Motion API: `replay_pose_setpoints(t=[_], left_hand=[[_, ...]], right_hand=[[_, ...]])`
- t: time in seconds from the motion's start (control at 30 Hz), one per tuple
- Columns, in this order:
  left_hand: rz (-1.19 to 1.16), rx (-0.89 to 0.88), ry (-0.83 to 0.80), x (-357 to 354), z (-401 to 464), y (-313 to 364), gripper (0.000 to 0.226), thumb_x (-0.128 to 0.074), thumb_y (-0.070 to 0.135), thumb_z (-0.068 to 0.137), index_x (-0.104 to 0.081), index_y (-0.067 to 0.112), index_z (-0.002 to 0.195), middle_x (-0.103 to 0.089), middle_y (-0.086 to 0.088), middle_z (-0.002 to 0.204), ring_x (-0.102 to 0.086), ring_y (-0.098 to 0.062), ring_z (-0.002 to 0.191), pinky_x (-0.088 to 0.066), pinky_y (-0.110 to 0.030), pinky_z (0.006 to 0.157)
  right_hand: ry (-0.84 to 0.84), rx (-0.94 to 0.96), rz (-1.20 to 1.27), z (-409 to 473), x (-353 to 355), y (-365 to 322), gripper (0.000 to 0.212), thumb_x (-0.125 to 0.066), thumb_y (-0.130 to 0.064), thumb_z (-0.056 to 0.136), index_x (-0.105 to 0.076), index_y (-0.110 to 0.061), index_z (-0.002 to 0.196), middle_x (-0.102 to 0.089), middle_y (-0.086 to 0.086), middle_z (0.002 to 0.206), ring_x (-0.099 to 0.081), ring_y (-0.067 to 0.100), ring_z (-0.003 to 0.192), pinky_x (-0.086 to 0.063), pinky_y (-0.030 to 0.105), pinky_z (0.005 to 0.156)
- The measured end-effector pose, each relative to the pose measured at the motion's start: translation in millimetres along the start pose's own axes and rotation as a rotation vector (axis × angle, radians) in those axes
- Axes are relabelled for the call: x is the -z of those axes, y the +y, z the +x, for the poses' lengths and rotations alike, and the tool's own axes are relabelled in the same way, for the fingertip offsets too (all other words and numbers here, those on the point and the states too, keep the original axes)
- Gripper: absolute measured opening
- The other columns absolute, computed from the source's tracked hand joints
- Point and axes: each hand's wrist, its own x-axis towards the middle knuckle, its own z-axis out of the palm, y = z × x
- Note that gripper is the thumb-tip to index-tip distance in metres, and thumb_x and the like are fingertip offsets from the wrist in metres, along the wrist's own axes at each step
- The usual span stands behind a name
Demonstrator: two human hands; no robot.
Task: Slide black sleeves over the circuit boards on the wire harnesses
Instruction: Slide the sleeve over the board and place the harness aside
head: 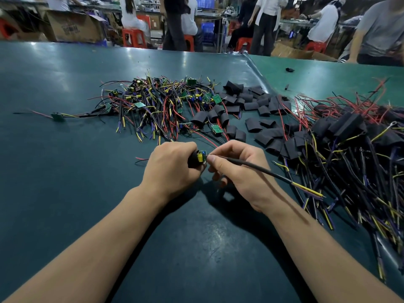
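Left hand (172,165): curled round a black sleeve (192,160), circuit board (201,155) half inside, above the desk (65,171) middle. Right hand (238,169): pinches the board's black cable (258,169). Right edge: sleeved harnesses (349,149). Beyond: loose sleeves (251,106); bare harnesses (157,99) toward the far edge.

I see open green surface (65,171) to the left of my hands and between my forearms, so a hand can pass there. Ahead, a tangle of bare wire harnesses (153,106) blocks the way; loose black sleeves (251,110) lie just right of it, and sleeved harnesses (349,154) crowd the right side.
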Motion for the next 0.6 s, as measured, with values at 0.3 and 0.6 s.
replay_pose_setpoints(t=[0.3, 0.6], left_hand=[[0.007, -0.118, -0.116, 3.1, 2.6, 2.5, 0.024, -0.063, 0.022, 0.074, -0.052, 0.004, 0.062, -0.046, -0.009, 0.055, -0.049, -0.033, 0.055, -0.028, -0.031, 0.055], [-0.081, -0.017, -0.110, 0.1, 1.8, -2.1, 0.018, -0.061, 0.028, 0.073, -0.050, 0.014, 0.074, -0.045, 0.003, 0.067, -0.040, -0.023, 0.068, -0.022, -0.032, 0.061]], right_hand=[[-0.027, 0.074, -0.107, -1.1, 1.4, 2.0, 0.010, -0.071, -0.003, 0.085, -0.068, -0.011, 0.080, -0.066, 0.016, 0.070, -0.058, 0.019, 0.057, -0.048, 0.030, 0.046], [-0.030, 0.164, -0.188, -5.4, -1.7, 2.7, 0.008, -0.069, -0.003, 0.086, -0.067, -0.009, 0.081, -0.063, 0.002, 0.063, -0.056, 0.027, 0.058, -0.049, 0.045, 0.052]])
